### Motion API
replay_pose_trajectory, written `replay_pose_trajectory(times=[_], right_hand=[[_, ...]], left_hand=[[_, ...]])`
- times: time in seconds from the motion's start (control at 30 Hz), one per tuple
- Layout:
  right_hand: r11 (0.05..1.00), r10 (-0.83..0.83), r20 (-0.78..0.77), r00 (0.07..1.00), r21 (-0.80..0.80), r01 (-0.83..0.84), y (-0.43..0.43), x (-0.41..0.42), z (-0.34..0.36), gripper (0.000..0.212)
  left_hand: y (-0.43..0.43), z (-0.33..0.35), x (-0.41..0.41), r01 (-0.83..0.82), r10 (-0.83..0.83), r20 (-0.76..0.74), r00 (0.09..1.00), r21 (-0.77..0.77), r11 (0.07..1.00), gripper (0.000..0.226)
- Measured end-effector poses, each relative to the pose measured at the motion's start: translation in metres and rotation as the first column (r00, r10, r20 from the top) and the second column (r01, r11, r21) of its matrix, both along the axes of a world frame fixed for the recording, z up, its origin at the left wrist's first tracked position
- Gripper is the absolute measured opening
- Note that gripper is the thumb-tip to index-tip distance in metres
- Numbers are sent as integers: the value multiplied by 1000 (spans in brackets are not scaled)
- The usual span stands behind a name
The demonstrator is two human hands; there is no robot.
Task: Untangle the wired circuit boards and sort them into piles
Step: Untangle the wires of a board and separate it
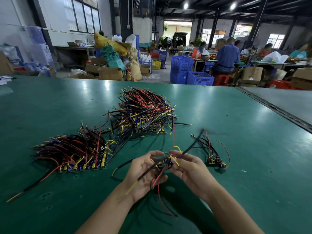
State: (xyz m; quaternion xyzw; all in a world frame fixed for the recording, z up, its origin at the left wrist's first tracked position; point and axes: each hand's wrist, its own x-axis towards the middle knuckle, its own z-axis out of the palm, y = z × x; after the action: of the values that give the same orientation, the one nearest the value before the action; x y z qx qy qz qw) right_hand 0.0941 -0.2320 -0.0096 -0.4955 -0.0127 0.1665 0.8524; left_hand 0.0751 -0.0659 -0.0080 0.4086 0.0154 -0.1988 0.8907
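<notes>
Above the green table (67,105), left hand (145,173) and right hand (189,168) pinch one wired board (164,162) between curled fingers — three piles lie beyond: left pile (76,152), far pile (145,112), right pile (214,154).

Green table (236,132), red, black, yellow wires (145,105), blue crates (182,65)

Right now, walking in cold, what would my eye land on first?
Two hands, the left hand and the right hand, grip one wired circuit board above the green table. Around them bristle wire heaps: the big pile behind, the left pile, and the small pile at right.
</notes>
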Motion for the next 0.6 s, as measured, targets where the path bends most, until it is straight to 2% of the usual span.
replay_pose_trajectory(times=[0.07,0.13,0.23,0.37,0.5,0.6], right_hand=[[999,13,29,999,-42,-12,-1,-1,2,32],[997,10,33,999,-78,-7,-1,-2,3,33],[994,3,40,999,-111,2,-1,-2,2,32],[993,18,60,998,-120,-10,-1,-3,2,31],[992,30,49,998,-122,-24,-1,-4,2,27],[981,69,53,996,-187,-57,-3,-5,5,27]], left_hand=[[-2,1,0,0,0,-1,1000,112,994,20],[-6,-2,1,-47,44,22,999,202,978,23],[-8,-6,2,-95,81,74,994,221,971,35],[-7,-5,2,-121,91,110,990,300,946,34],[-9,-6,1,-134,82,142,986,411,902,22],[-8,-6,1,-156,89,183,979,401,903,12]])
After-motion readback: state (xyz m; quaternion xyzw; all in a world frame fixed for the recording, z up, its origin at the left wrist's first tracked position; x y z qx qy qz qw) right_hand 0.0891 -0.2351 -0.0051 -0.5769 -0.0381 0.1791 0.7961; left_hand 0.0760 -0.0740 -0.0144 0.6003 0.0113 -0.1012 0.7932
